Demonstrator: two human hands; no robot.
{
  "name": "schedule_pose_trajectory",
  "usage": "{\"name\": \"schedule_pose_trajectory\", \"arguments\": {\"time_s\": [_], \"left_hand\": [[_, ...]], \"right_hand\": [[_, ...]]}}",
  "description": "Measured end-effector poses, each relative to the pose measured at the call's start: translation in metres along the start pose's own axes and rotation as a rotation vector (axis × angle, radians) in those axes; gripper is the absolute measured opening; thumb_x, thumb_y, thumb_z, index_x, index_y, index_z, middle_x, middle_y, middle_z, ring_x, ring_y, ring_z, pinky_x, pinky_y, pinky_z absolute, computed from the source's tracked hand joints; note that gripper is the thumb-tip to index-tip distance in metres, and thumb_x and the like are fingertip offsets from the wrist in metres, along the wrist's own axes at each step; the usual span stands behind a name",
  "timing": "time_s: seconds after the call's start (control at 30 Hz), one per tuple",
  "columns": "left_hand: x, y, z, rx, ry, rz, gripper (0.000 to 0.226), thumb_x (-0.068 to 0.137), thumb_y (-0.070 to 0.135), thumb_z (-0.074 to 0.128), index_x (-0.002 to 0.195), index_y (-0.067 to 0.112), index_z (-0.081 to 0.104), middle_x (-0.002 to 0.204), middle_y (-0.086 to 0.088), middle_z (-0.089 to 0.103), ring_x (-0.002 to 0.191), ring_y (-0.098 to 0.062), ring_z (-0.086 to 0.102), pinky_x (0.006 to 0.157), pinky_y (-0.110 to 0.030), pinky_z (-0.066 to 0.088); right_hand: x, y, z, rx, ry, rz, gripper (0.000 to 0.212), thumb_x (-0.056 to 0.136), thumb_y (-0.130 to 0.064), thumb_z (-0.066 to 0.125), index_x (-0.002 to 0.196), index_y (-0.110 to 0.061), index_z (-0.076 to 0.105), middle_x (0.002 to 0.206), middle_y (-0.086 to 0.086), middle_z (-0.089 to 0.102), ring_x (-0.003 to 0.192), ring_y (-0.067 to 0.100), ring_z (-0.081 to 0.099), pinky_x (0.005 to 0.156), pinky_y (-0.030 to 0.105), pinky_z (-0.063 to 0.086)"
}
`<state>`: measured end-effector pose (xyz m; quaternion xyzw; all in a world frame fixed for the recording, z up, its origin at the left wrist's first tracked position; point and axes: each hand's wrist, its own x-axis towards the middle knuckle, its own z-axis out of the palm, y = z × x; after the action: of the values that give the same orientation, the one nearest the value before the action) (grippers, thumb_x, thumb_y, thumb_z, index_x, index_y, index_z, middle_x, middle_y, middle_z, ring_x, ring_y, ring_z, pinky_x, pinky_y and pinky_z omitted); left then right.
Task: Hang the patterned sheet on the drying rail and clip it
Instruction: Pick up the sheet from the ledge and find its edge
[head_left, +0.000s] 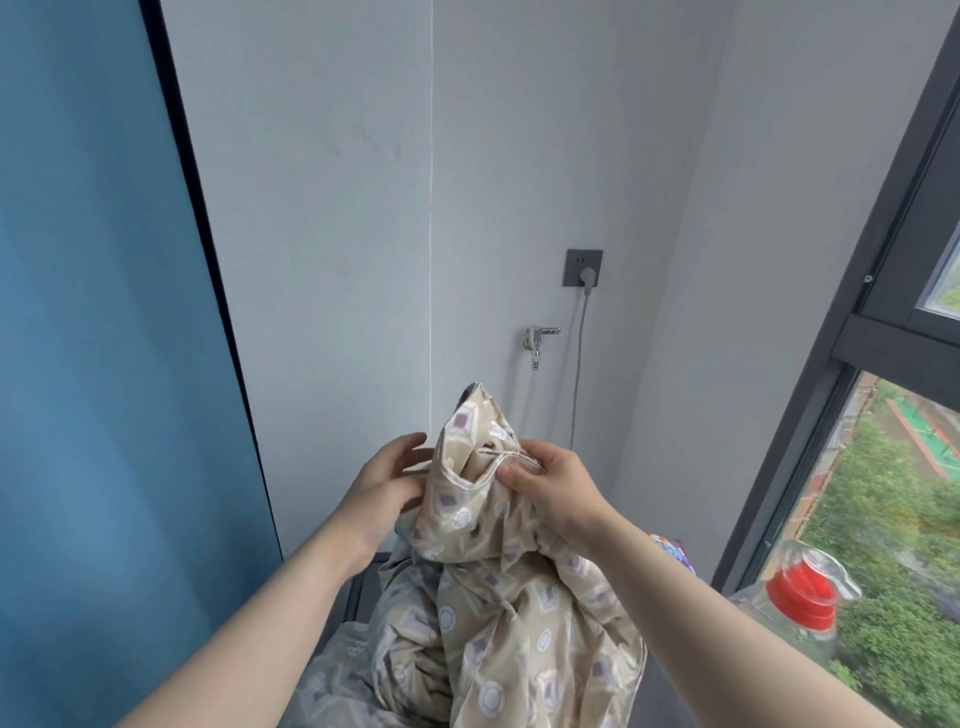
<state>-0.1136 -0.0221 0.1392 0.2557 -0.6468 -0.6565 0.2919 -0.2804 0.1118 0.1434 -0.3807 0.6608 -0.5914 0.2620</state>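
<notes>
patterned sheet (493, 613) bunched and raised, right hand (556, 488) pinching its piped hem (506, 456), left hand (387, 480) against the left fold, grip hard to tell, wall (363, 208) behind, window frame (831, 415) close right

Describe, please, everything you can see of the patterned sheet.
The sheet is thin beige cloth printed with white rings and mauve squares, with a stitched hem. It is crumpled and bunched, one end raised to a peak, the rest hanging past the frame's bottom. The right hand pinches its hem; the left hand touches its left side.
</notes>
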Motion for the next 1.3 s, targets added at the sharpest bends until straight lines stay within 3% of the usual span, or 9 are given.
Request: {"name": "schedule_pose_trajectory", "arguments": {"time_s": [0.13, 0.23, 0.3, 0.5, 0.63, 0.87, 0.97, 1.1, 1.3], "left_hand": [[0.016, 0.011, 0.009, 0.287, -0.08, 0.044, 0.074, 0.075, 0.023, 0.078, 0.14, 0.027, 0.043, 0.134, 0.016, 0.052, 0.126, -0.003, 0.047, 0.107, -0.032, 0.039], [0.018, 0.016, 0.018, 0.406, -0.118, -0.002, 0.01, 0.077, 0.015, 0.075, 0.084, 0.02, 0.071, 0.077, 0.007, 0.074, 0.077, -0.014, 0.067, 0.072, -0.029, 0.055], [0.015, 0.013, 0.021, 0.429, -0.108, -0.012, 0.019, 0.082, 0.005, 0.067, 0.066, 0.016, 0.068, 0.062, 0.003, 0.07, 0.065, -0.015, 0.063, 0.061, -0.025, 0.049], [0.027, 0.028, 0.007, 0.056, 0.155, 0.015, 0.014, 0.083, 0.021, 0.062, 0.092, 0.018, 0.072, 0.094, -0.011, 0.075, 0.091, -0.03, 0.07, 0.089, -0.05, 0.054], [0.051, 0.044, -0.018, -0.048, 0.361, 0.081, 0.013, 0.084, 0.032, 0.059, 0.091, 0.024, 0.066, 0.102, -0.011, 0.072, 0.098, -0.032, 0.068, 0.094, -0.057, 0.05], [0.047, 0.056, -0.014, -0.11, 0.35, 0.105, 0.01, 0.095, 0.015, 0.055, 0.091, 0.021, 0.063, 0.106, -0.014, 0.07, 0.103, -0.034, 0.067, 0.096, -0.055, 0.05], [0.041, 0.049, -0.015, 0.074, 0.402, 0.121, 0.007, 0.091, 0.019, 0.056, 0.096, 0.018, 0.061, 0.101, -0.011, 0.07, 0.097, -0.032, 0.067, 0.091, -0.05, 0.053], [0.021, 0.037, -0.01, 0.412, 0.441, 0.214, 0.035, 0.087, 0.014, 0.055, 0.12, 0.015, 0.043, 0.112, -0.002, 0.057, 0.101, -0.025, 0.057, 0.083, -0.035, 0.044], [-0.016, 0.016, 0.014, 0.973, -0.05, 0.332, 0.098, 0.077, 0.066, 0.055, 0.151, 0.034, -0.001, 0.153, 0.001, 0.027, 0.128, -0.021, 0.049, 0.098, -0.045, 0.047]], "right_hand": [[-0.005, 0.001, 0.006, -0.1, -0.049, -0.024, 0.02, 0.086, -0.012, 0.068, 0.105, -0.018, 0.073, 0.093, 0.002, 0.077, 0.09, 0.017, 0.073, 0.086, 0.037, 0.059], [-0.007, 0.003, 0.005, -0.219, 0.069, -0.006, 0.025, 0.084, -0.025, 0.07, 0.106, -0.026, 0.061, 0.093, -0.001, 0.072, 0.087, 0.011, 0.069, 0.085, 0.033, 0.057], [-0.007, 0.005, 0.002, -0.282, 0.136, 0.03, 0.037, 0.081, -0.034, 0.073, 0.113, -0.028, 0.055, 0.097, -0.004, 0.069, 0.09, 0.011, 0.067, 0.086, 0.032, 0.055], [-0.014, 0.011, -0.027, -0.598, 0.013, -0.01, 0.021, 0.075, -0.034, 0.077, 0.085, -0.02, 0.066, 0.079, -0.004, 0.065, 0.072, 0.011, 0.058, 0.063, 0.023, 0.044], [-0.029, 0.03, -0.051, -0.781, -0.024, 0.028, 0.031, 0.077, -0.031, 0.07, 0.059, -0.025, 0.045, 0.058, -0.005, 0.045, 0.055, 0.007, 0.04, 0.054, 0.024, 0.034], [-0.069, 0.114, -0.065, -0.686, -0.085, 0.274, 0.048, 0.058, -0.047, 0.062, 0.093, -0.014, 0.069, 0.089, -0.003, 0.072, 0.085, 0.018, 0.064, 0.083, 0.039, 0.052], [-0.065, 0.116, -0.063, -0.611, 0.087, 0.205, 0.009, 0.079, -0.019, 0.066, 0.08, -0.011, 0.063, 0.077, -0.002, 0.068, 0.073, 0.012, 0.055, 0.073, 0.036, 0.049], [-0.042, 0.059, -0.06, -0.489, 0.361, 0.067, 0.015, 0.087, -0.015, 0.056, 0.075, -0.009, 0.051, 0.069, -0.003, 0.058, 0.065, 0.015, 0.046, 0.06, 0.032, 0.04], [-0.017, -0.016, -0.048, -0.451, 0.262, 0.001, 0.007, 0.086, -0.014, 0.048, 0.093, -0.015, 0.051, 0.09, 0.002, 0.063, 0.085, 0.023, 0.059, 0.07, 0.034, 0.047]]}}
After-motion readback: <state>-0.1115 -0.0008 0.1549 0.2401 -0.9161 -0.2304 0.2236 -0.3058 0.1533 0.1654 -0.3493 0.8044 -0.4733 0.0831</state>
